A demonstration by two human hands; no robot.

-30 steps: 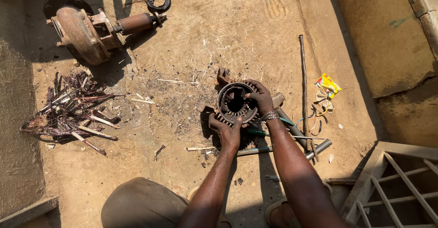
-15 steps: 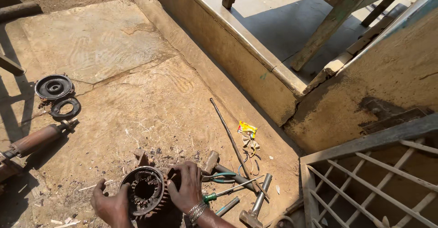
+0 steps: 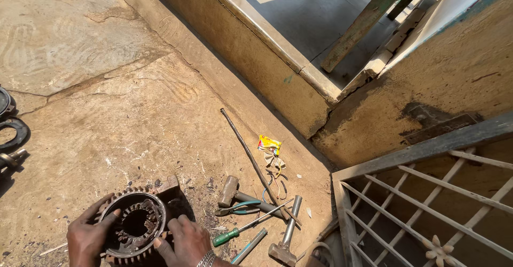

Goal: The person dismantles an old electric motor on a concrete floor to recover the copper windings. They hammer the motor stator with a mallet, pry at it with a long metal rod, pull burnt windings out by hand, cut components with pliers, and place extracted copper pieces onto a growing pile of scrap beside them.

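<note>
since half a second ago my view has swung further right and the hands have stayed on the gear. my left hand [image 3: 88,237] and right hand [image 3: 184,243] grip opposite rims of the toothed ring gear [image 3: 133,224], fingers curled closed on it, low at near left on the concrete ground [image 3: 107,112]. just right lie a hammer [image 3: 235,192], pliers [image 3: 238,209], a green-handled screwdriver [image 3: 235,233] and a long rod [image 3: 251,157].

The ring gear [image 3: 133,224] is dull, greasy, rust-stained metal. The hammer [image 3: 231,191] head looks worn steel. The screwdriver [image 3: 243,228] has a glossy green plastic handle. The concrete floor [image 3: 107,85] is matt, rough and dusty.
</note>
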